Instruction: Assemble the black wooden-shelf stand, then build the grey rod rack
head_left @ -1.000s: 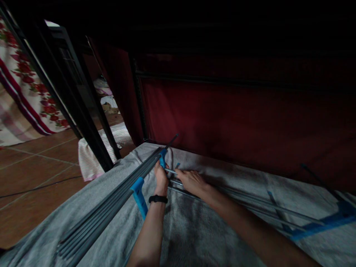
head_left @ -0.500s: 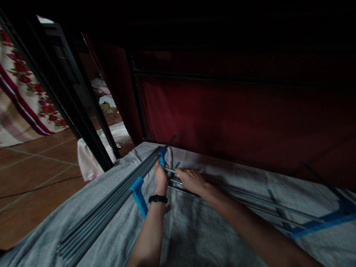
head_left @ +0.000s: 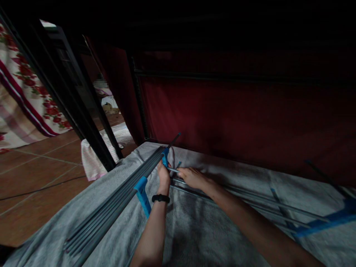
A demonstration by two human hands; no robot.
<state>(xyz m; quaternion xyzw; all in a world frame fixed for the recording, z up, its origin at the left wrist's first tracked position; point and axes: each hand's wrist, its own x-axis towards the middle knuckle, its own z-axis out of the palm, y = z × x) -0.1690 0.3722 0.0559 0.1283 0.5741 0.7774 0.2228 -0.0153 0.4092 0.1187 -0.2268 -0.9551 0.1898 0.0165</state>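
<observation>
A bundle of grey metal rods (head_left: 116,205) held by blue plastic brackets (head_left: 142,191) lies slanted on a grey blanket (head_left: 194,230). My left hand (head_left: 163,175), with a black band on its wrist, grips the blue bracket at the bundle's far end (head_left: 165,157). My right hand (head_left: 191,176) rests beside it, fingers closed on the end of a thin grey rod (head_left: 174,170). More grey rods (head_left: 250,204) run to the right under my right forearm toward another blue piece (head_left: 325,222).
A dark red cloth wall (head_left: 236,118) rises just behind the blanket. Black frame posts (head_left: 83,118) stand at the left. Brown tiled floor (head_left: 33,174), a pale striped cloth (head_left: 93,163) and a flowered fabric (head_left: 25,92) lie beyond them.
The view has shifted slightly to the right; both hands stay at the same joint of the rods, with barely any movement.
</observation>
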